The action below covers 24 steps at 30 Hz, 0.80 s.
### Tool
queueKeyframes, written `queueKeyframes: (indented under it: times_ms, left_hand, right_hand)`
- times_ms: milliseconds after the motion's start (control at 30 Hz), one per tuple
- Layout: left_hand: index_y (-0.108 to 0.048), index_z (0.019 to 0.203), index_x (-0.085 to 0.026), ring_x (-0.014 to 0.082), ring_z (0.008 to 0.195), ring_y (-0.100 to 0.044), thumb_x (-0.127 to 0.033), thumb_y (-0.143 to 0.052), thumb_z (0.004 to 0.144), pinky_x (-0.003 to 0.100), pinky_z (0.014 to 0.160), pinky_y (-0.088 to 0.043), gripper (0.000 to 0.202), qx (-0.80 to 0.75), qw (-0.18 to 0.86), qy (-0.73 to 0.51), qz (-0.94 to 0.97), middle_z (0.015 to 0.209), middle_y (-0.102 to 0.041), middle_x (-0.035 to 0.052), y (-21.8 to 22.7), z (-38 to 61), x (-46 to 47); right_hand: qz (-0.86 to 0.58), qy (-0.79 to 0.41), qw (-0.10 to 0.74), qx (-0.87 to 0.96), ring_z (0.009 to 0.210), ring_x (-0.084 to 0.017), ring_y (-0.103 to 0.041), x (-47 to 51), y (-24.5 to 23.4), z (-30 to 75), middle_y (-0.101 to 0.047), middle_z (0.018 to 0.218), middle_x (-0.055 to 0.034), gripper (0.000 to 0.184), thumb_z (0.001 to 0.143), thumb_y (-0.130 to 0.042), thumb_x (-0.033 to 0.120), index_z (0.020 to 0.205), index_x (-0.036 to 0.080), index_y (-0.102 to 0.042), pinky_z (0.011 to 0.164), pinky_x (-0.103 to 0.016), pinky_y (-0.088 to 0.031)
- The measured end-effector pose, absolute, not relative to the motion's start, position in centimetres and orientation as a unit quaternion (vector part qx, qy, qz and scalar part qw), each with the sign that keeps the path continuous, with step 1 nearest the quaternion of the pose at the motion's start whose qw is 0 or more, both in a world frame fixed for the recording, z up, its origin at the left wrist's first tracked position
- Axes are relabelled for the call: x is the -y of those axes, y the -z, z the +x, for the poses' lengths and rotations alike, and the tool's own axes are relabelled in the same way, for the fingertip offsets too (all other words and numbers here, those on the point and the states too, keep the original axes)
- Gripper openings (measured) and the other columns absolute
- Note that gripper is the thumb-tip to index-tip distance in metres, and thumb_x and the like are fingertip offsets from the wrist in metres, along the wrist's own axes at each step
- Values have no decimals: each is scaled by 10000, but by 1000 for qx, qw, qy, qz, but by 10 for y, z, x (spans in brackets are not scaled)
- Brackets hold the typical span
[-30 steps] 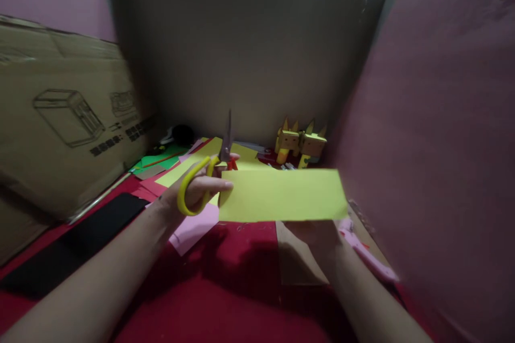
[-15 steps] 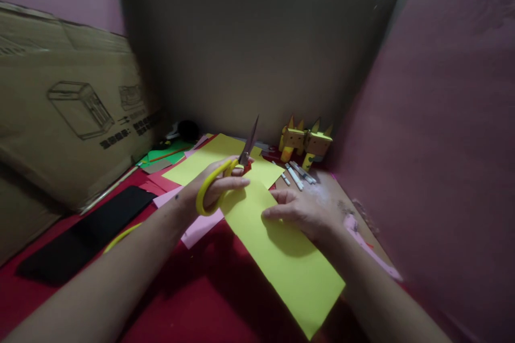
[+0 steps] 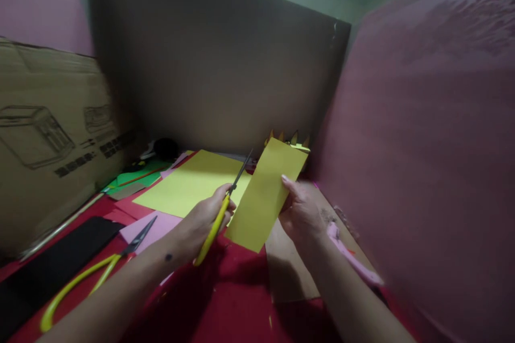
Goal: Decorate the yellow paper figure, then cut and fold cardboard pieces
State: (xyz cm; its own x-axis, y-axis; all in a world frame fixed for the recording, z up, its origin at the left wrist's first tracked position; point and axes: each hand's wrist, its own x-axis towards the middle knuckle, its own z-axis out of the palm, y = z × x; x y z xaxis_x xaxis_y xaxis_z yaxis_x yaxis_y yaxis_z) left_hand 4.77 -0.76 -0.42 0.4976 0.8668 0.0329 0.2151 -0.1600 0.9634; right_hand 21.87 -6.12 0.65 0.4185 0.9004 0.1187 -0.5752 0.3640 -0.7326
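Room: cardboard panel [image 3: 217, 64] and pink wall [image 3: 422, 144] are crowding the table [image 3: 233, 311]; near side is lying open.
Paper strip [image 3: 265, 195]: plain yellow, tilting above table.
Right hand [image 3: 301, 217]: fingers are clamping paper strip.
Left hand [image 3: 203, 222]: fingers are gripping scissors [image 3: 225, 203], blades beside strip.

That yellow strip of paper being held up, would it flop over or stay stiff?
Probably fairly stiff: the yellow strip stands flat though the right hand grips only one edge. Likely very light, since that one grip carries it.

Spare scissors [image 3: 101, 273] lay on my red tabletop [image 3: 241, 316], blades over pink sheet [image 3: 163, 225]; printed cardboard box [image 3: 48, 139] stood left, black sheet [image 3: 52, 265] near it.
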Motion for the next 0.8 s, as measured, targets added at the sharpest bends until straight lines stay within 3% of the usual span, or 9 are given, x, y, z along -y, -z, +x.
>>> queueKeyframes:
  times_ms: [100,200,367,467,800]
  left_hand:
    - [-552,786,-188,126,476,-441,-418,-473,797,247,463,-346,244,-442,504,-288,684,571,-502,-20,-6,49,15]
    - [-558,918,-208,158,537,-503,-459,-496,804,258,508,-374,282,-473,429,-267,721,619,-541,-16,-5,48,18]
    - [-488,1135,-201,237,807,-603,-426,-421,909,357,725,-458,326,-347,221,-264,872,911,-618,71,19,47,14]
    - [-456,1205,-196,261,921,-587,-377,-392,939,396,786,-469,328,-337,173,-265,887,1031,-593,101,26,47,13]
    - [-459,1152,-154,264,856,-589,-329,-359,961,416,731,-500,277,-346,96,-258,897,966,-579,104,25,45,16]
  right_hand:
    - [-294,-441,805,268,752,-198,-722,62,-9,221,-774,816,-41,174,690,-711,202,854,145,-702,825,-359,-578]
    - [-276,-410,825,273,794,-189,-723,60,-9,223,-771,828,-17,150,709,-699,190,858,177,-701,852,-358,-570]
    - [-266,-409,824,288,846,-208,-720,60,0,215,-769,900,-34,119,747,-674,210,859,204,-712,864,-384,-570]
    - [-267,-423,814,295,862,-220,-718,62,5,210,-768,917,-47,113,750,-676,206,855,203,-715,886,-399,-561]
    - [-266,-471,790,288,900,-221,-722,63,11,204,-771,878,-49,155,759,-680,205,908,168,-699,906,-387,-554]
